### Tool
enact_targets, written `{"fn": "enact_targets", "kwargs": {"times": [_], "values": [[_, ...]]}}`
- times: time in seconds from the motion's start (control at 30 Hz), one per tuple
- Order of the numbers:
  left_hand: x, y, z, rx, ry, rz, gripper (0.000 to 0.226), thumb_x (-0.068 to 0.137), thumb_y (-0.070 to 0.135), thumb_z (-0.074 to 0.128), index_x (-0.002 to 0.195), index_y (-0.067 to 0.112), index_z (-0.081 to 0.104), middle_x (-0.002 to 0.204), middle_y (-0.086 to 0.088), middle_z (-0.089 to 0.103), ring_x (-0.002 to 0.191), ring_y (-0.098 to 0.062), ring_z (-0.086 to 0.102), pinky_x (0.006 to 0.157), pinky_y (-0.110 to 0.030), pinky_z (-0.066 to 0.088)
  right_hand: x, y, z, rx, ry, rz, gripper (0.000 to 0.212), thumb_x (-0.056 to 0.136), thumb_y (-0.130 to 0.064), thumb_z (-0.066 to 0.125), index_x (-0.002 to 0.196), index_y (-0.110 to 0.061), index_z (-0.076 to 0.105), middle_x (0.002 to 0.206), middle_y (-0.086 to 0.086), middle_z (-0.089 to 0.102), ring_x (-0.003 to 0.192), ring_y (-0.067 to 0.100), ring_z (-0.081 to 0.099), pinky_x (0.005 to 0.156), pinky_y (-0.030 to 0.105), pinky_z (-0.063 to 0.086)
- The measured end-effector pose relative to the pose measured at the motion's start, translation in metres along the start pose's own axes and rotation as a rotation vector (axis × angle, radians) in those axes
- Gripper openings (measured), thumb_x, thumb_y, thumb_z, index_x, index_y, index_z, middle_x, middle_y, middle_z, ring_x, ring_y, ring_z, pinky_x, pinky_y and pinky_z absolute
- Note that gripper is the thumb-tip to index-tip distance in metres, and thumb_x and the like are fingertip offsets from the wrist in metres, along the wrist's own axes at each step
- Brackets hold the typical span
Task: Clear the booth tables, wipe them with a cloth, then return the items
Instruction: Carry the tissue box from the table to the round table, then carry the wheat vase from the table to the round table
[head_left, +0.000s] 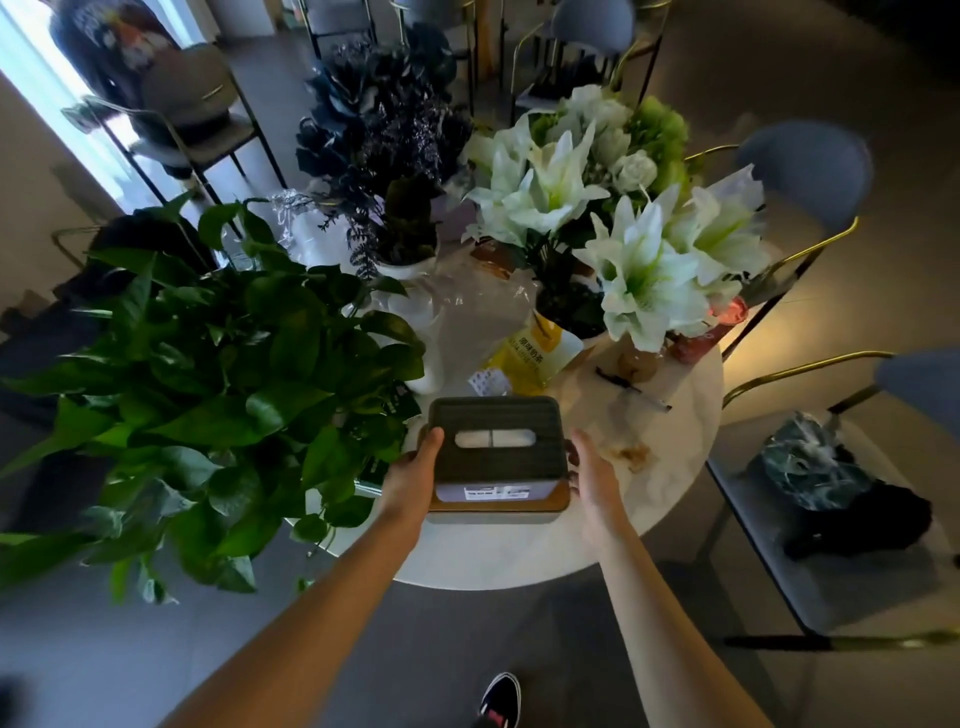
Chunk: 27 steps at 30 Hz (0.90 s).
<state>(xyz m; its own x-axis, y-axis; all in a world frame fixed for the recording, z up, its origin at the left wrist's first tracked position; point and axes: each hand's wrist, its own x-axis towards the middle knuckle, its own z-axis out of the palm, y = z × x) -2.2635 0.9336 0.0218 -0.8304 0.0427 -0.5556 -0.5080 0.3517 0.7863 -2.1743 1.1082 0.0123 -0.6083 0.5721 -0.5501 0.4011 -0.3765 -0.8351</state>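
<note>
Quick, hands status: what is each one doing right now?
Left hand: grips the left side of the dark grey ribbed tissue box, thumb on top.
Right hand: fingers straight, pressing the box's right side.

A dark grey tissue box (496, 457) with a ribbed, slotted lid and tan base sits upright near the white tabletop's (519, 556) front edge.
</note>
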Motion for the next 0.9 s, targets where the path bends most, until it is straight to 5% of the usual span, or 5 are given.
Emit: {"fn": "enact_targets", "kwargs": {"times": [0.1, 0.23, 0.4, 0.57, 0.9], "values": [[-0.014, -0.007, -0.006, 0.309, -0.031, 0.180, 0.047, 0.104, 0.050, 0.041, 0.135, 0.016, 0.051, 0.126, -0.007, 0.054, 0.123, -0.027, 0.050, 0.096, -0.033, 0.035, -0.025, -0.008, -0.001, -0.026, 0.063, -0.092, 0.014, 0.105, -0.033, 0.047, 0.094, -0.029, 0.056, 0.099, -0.006, 0.058, 0.101, 0.012, 0.052, 0.098, 0.030, 0.041], [-0.049, 0.001, -0.016, 0.442, -0.009, 0.418, 0.069, 0.089, 0.070, 0.027, 0.139, 0.026, 0.044, 0.132, -0.003, 0.049, 0.121, -0.026, 0.047, 0.098, -0.048, 0.045, -0.068, -0.009, 0.008, -0.002, 0.083, -0.267, 0.030, 0.106, -0.026, 0.044, 0.131, -0.017, 0.057, 0.116, -0.010, 0.054, 0.110, 0.005, 0.050, 0.086, 0.006, 0.039], [-0.095, 0.016, -0.032, 0.143, -0.272, 0.556, 0.033, 0.105, 0.040, 0.043, 0.132, 0.022, 0.053, 0.125, -0.006, 0.054, 0.103, -0.014, 0.060, 0.065, -0.008, 0.047, -0.131, -0.010, 0.026, 0.168, 0.081, -0.367, 0.013, 0.103, -0.033, 0.049, 0.113, -0.034, 0.057, 0.109, -0.015, 0.064, 0.105, 0.004, 0.061, 0.086, 0.024, 0.048], [-0.134, 0.004, -0.064, -0.013, -0.481, 0.692, 0.024, 0.104, 0.033, 0.049, 0.115, 0.022, 0.067, 0.117, -0.002, 0.068, 0.108, -0.014, 0.065, 0.087, -0.030, 0.056, -0.203, 0.010, 0.035, 0.231, 0.127, -0.469, 0.018, 0.103, -0.032, 0.046, 0.117, -0.033, 0.057, 0.121, 0.000, 0.065, 0.113, 0.015, 0.061, 0.091, 0.028, 0.048], [-0.234, -0.085, -0.107, 0.080, -0.982, 0.659, 0.029, 0.095, 0.037, 0.048, 0.101, 0.016, 0.067, 0.096, -0.012, 0.072, 0.087, -0.024, 0.068, 0.078, -0.038, 0.054, -0.372, 0.129, 0.027, 0.449, 0.551, -0.385, 0.021, 0.105, -0.027, 0.047, 0.120, -0.022, 0.062, 0.110, 0.000, 0.070, 0.103, 0.017, 0.066, 0.091, 0.038, 0.053]]}}
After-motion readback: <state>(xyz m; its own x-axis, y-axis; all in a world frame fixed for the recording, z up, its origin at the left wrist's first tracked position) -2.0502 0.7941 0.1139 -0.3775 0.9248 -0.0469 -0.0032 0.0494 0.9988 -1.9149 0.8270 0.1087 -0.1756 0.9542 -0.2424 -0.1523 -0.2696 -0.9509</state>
